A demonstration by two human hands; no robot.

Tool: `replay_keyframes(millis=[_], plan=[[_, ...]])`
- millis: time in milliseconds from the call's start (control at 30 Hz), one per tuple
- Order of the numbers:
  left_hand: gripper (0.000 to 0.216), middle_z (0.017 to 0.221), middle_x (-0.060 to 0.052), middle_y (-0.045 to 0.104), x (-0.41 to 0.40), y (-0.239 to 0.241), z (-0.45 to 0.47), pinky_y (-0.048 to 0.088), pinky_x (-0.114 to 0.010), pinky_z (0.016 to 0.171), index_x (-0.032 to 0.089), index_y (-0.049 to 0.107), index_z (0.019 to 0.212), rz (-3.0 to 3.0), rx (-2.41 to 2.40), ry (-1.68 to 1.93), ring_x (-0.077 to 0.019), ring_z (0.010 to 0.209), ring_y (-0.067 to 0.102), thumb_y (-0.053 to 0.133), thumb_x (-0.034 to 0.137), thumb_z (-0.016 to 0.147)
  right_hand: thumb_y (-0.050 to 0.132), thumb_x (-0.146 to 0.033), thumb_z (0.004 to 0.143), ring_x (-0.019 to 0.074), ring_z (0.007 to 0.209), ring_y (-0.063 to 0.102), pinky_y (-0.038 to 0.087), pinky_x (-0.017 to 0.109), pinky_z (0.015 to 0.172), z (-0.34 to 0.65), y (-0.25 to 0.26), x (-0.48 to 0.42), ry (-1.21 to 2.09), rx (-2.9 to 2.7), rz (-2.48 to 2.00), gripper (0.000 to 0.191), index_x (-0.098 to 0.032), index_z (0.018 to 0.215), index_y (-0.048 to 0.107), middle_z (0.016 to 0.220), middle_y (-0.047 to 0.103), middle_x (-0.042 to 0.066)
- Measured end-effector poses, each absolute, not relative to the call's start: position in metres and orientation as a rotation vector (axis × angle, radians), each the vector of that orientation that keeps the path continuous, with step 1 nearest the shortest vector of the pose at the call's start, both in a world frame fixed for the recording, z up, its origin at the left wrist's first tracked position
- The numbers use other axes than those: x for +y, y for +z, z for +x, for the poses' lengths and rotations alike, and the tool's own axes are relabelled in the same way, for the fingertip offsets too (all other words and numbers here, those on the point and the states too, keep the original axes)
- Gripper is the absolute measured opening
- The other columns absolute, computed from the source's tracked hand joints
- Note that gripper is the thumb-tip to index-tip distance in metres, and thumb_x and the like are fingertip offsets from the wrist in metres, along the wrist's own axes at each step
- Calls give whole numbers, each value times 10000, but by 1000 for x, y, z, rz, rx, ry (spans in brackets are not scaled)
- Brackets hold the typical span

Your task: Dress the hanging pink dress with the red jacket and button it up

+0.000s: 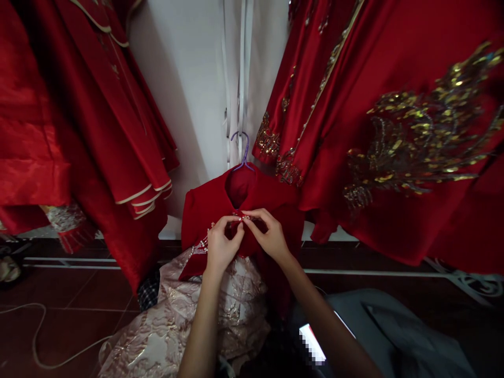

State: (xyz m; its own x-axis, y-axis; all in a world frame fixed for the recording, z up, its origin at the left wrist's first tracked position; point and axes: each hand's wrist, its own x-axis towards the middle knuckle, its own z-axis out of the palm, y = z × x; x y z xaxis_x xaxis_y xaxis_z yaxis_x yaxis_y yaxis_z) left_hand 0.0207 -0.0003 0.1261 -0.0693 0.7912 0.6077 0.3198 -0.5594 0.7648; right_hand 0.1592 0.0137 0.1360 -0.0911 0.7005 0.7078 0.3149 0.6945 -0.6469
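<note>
A red jacket with an open V neck hangs on a purple hanger. Strings of pale beads trim its left side. My left hand pinches a small beaded piece at the jacket's front, just below the neckline. From the other side, my right hand grips the same spot between thumb and forefinger. The fingertips of both hands nearly meet there and partly cover the piece, so its exact kind cannot be made out.
Long red garments hang at the left, and a red gown with gold sequins at the right. Pale brocade fabric is bunched below the jacket. A lit screen and a grey seat-like object are lower right. A cable crosses the floor.
</note>
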Motion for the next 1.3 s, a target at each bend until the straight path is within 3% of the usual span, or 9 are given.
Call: replay_keyframes(millis=[600, 767, 900, 1100, 1200, 1300], plan=[[133, 855, -41, 665, 6, 126, 15, 469, -265, 741, 186, 628, 881, 2070, 1270, 1672, -148, 782, 614, 539, 258, 815, 583, -271, 816, 153, 861, 614, 498, 296, 822, 159, 141, 15, 377, -1704, -860, 308, -273, 1121, 630, 958, 648, 22], [136, 850, -51, 657, 6, 128, 19, 469, -284, 785, 191, 643, 847, 2039, 1203, 1673, -163, 819, 609, 543, 277, 810, 560, -236, 810, 174, 905, 591, 488, 337, 852, 154, 142, 19, 375, -1735, -882, 299, -263, 1102, 618, 982, 616, 42], [231, 1012, -69, 646, 3, 123, 29, 479, -292, 836, 192, 627, 1003, 1721, 952, 1620, -164, 934, 603, 499, 288, 836, 501, -243, 837, 189, 1065, 529, 449, 371, 932, 151, 126, 18, 450, -1594, -878, 402, -230, 1236, 461, 1174, 529, 90], [399, 1218, -111, 566, 10, 110, 31, 512, -346, 827, 186, 568, 1175, 1354, 668, 1380, -186, 986, 593, 344, 333, 880, 565, -132, 711, 220, 1323, 291, 276, 420, 1093, 157, 104, -4, 583, -1759, -824, 826, -230, 1423, 158, 1451, 268, 88], [400, 1256, -89, 542, 7, 115, 28, 481, -375, 895, 215, 540, 1215, 1522, 747, 1432, -182, 1028, 580, 309, 318, 905, 527, -87, 674, 230, 1320, 296, 264, 437, 1095, 163, 98, -10, 478, -1812, -885, 794, -223, 1402, 240, 1438, 305, 82], [360, 1247, -47, 559, 3, 119, 26, 295, -450, 1074, 269, 529, 1225, 2016, 1001, 1469, -187, 1156, 509, 390, 266, 893, 487, -96, 702, 208, 1174, 480, 376, 407, 1016, 177, 97, -10, 399, -1587, -987, 596, -209, 1281, 403, 1272, 503, 89]])
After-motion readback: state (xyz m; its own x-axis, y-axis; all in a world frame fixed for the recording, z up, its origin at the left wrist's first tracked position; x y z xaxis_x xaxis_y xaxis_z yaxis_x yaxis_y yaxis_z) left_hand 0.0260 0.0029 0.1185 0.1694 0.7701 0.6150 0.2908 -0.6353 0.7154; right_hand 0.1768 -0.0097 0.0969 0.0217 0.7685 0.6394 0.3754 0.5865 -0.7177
